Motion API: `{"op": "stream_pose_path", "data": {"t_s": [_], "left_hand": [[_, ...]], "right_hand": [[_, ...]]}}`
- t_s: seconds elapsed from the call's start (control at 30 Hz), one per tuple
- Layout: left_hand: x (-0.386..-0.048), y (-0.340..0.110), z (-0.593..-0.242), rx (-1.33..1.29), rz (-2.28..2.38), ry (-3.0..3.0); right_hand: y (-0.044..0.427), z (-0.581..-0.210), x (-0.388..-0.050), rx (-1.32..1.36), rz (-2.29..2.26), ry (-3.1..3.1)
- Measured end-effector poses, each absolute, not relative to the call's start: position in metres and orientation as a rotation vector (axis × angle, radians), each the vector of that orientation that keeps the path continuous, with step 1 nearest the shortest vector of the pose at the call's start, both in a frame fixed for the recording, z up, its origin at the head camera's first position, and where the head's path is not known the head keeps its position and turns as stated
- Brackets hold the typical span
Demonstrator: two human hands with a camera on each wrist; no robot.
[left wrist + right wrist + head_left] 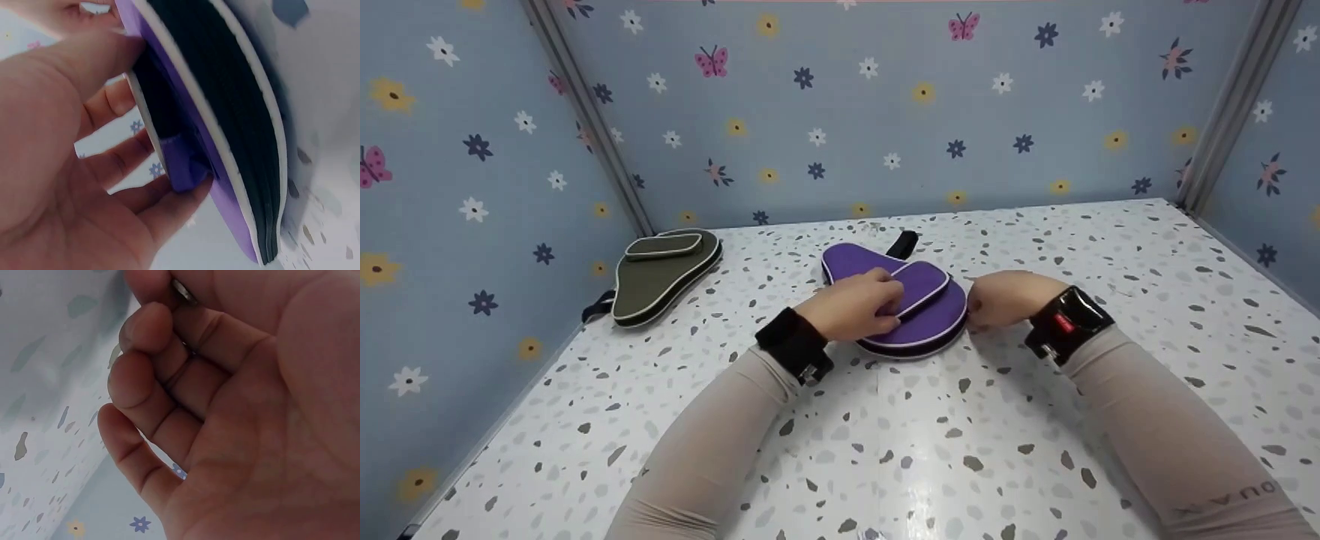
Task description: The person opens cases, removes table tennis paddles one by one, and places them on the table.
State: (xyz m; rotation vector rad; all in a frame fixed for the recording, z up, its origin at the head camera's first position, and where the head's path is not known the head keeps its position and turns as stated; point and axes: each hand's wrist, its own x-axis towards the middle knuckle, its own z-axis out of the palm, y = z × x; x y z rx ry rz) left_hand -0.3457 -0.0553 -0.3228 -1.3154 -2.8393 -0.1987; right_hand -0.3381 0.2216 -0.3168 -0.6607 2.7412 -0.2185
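Note:
A purple paddle-shaped case point(934, 321) with white piping and a black zipped side lies on the table, its narrow end away to the left. The left hand point(855, 304) grips the raised front pocket point(924, 282); in the left wrist view, its thumb and fingers close round the pocket's edge point(183, 166). At the case's right edge is the right hand point(1009, 298), fingers curled. In the right wrist view, thumb and forefinger pinch a small metal piece point(183, 291), apparently the zip pull, mostly hidden by the fingers.
An olive-green case point(656, 281) of the same shape lies at the table's back left, by the wall. A black strap point(903, 245) sticks out behind the purple case. Flower-patterned panels point(855, 112) border the speckled table point(885, 450) at the back and sides.

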Motion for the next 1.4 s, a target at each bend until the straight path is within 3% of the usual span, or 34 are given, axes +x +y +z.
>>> {"op": "stream_pose_path", "data": {"t_s": [0.4, 0.67, 0.77, 1.03, 1.4], "left_hand": [[-0.334, -0.037, -0.328, -1.116, -0.197, -2.848], [-0.337, -0.051, -0.314, -1.523, -0.359, -2.844], [-0.346, -0.06, -0.32, -1.56, -0.351, -2.831], [-0.362, -0.073, -0.338, -1.354, -0.31, -3.028], [-0.343, -0.048, -0.339, -0.988, -0.161, -3.093]], "right_hand": [[0.228, -0.321, -0.342, -0.567, -0.125, 2.892], [0.236, -0.325, -0.345, -0.558, -0.07, 3.037], [0.236, -0.328, -0.347, -0.554, -0.094, 3.069], [0.235, -0.334, -0.349, -0.538, -0.087, 3.115], [0.236, -0.34, -0.351, -0.465, -0.132, 3.161]]}}
